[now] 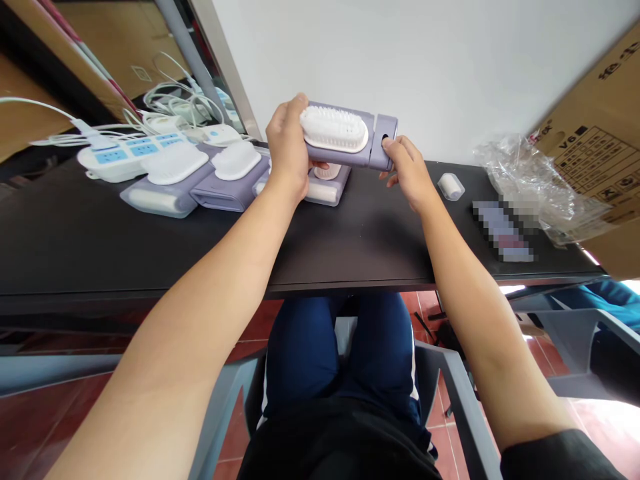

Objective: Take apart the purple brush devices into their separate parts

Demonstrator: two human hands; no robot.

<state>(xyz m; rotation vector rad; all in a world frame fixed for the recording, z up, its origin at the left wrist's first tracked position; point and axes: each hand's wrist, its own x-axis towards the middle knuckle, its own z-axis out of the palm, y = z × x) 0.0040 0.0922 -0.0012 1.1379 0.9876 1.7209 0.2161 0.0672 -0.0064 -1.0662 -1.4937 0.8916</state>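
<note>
The left hand (287, 143) and right hand (407, 175) held a lilac plastic case (345, 159) in the air above the black table (350, 260), at 12 o'clock from the person. The left fingers (294, 107) were curled closely over the case's far edge, gripping it beside a white-bristled brush (334, 129), which sat on top with its bristles facing up. The right fingers (395, 150) were bent round a rounded end cap (385, 143), with a dark hole showing in its face. A grip at both ends like this kept the case steady and the bristles free of the palms. The case looked clean and unmarked. More lilac cases (230, 190) lay at 11 o'clock near a white power strip (120, 157), while a small white cylinder (451, 186) stood at 1 o'clock beside a clear plastic bag (530, 187).
</note>
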